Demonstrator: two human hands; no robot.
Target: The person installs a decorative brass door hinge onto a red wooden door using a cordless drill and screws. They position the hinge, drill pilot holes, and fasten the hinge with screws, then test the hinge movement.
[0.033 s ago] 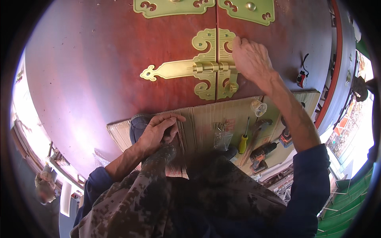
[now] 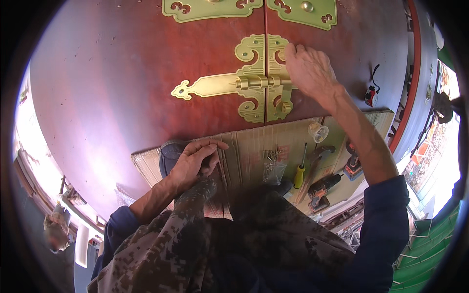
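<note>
A gold-coloured sliding-bolt latch (image 2: pixel 215 84) with scrolled plates lies across the seam of a dark red wooden double door (image 2: pixel 137 63). Against the right-hand scroll of the latch, my right hand (image 2: pixel 312 71) is closed, fingers curled down. Its fingertips are hidden, so whatever they pinch does not show. My left hand (image 2: pixel 195 161) rests by my bent leg, above a dark shoe (image 2: pixel 168 152). Its index finger and thumb lie forward, and the other fingers curl into the palm, hiding anything there. Two gold plates, the left one (image 2: pixel 212 12) and right one (image 2: pixel 305 13), sit higher up.
Flattened cardboard (image 2: pixel 244 146) lies before me. On it are a plastic cup (image 2: pixel 318 132), a bag of screws (image 2: pixel 274 171), a yellow-handled screwdriver (image 2: pixel 299 177), a hammer (image 2: pixel 322 152), a cordless drill (image 2: pixel 320 193) and another power tool (image 2: pixel 352 166). A tape measure (image 2: pixel 372 96) sits right.
</note>
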